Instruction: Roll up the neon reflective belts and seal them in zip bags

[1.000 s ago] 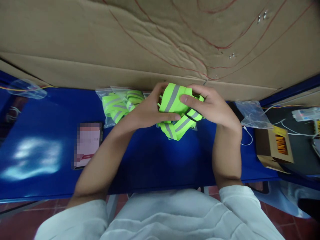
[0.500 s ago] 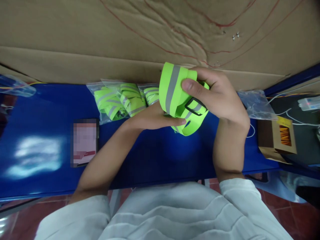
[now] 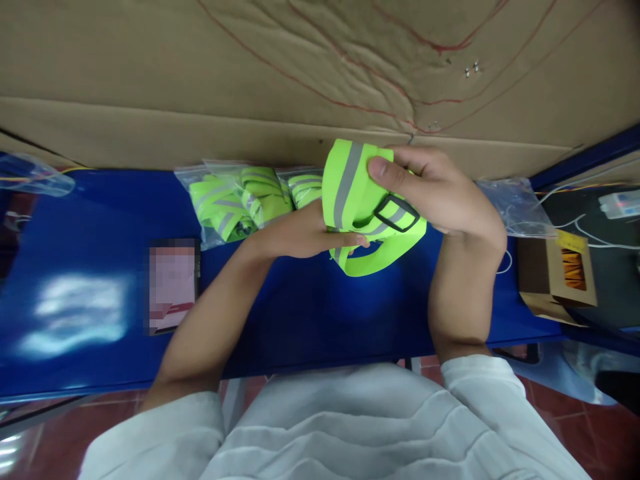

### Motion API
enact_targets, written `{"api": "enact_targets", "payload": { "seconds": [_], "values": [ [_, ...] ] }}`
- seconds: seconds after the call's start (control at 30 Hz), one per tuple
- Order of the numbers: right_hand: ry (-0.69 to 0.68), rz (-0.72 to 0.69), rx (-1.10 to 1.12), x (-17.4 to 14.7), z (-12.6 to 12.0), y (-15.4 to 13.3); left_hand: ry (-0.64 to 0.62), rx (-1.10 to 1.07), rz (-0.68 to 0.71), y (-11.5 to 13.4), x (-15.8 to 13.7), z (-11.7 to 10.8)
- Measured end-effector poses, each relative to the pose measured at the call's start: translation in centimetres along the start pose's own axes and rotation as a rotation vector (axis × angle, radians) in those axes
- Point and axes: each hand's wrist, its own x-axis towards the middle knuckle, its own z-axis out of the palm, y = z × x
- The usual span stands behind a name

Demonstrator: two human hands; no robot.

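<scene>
A neon yellow-green reflective belt (image 3: 340,187) with a grey stripe is looped between my two hands above the blue table. My right hand (image 3: 430,183) is closed on its upper right part, thumb pressed on the front. Just below that thumb hangs a black rectangular buckle (image 3: 397,213), threaded on the strap. My left hand (image 3: 310,230) grips the lower left of the loops; some of its fingers are hidden behind the strap. Behind my left hand lie clear plastic bags of similar belts (image 3: 265,193), partly covered by the hand and wrist.
On the blue table (image 3: 320,320) a phone or tablet with a blurred screen (image 3: 173,287) lies at left. A clear plastic bag (image 3: 515,207) and an open cardboard box (image 3: 555,273) are at right. A cardboard wall (image 3: 200,73) with red strings rises behind.
The belt and my right hand have shifted slightly down and right. The buckle now faces the camera more, and the lower loop has swung outward.
</scene>
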Motion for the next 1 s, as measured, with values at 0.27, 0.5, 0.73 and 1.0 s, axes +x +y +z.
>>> {"api": "enact_targets", "payload": {
  "seconds": [0.27,0.5,0.73,1.0],
  "values": [
    [-0.062,0.153,0.258,0.7,0.8,0.1,0.055,0.038,0.028,0.4,-0.3,-0.9],
    [-0.087,0.276,0.373,2.0,2.1,1.3,0.054,0.02,0.076,1.1,-1.2,-1.7],
    [0.051,0.083,0.346,2.1,2.1,2.4,0.06,-0.023,0.067,0.7,-1.0,-1.6],
    [-0.038,-0.163,0.078,1.1,1.9,0.2,0.022,-0.014,-0.047,0.2,-1.3,-1.1]
  ]
}}
